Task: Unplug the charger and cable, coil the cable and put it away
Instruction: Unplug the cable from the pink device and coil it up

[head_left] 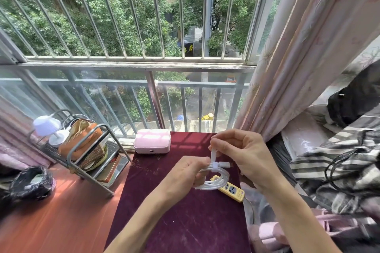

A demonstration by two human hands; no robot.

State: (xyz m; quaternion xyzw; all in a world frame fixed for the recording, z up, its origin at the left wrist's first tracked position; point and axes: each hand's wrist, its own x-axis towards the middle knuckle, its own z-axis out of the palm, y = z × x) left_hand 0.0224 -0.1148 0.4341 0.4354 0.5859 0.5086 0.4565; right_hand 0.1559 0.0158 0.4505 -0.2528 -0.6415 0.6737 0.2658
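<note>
A metal rack holds a brown bag. Over the maroon worktop, the left hand grips the coiled white cable; right hand fingers pinch its strap above a yellow power strip, near a barred window.

white cable, yellow power strip, maroon tbl

a home: floral curtain, barred window, rumpled bedding.
</note>
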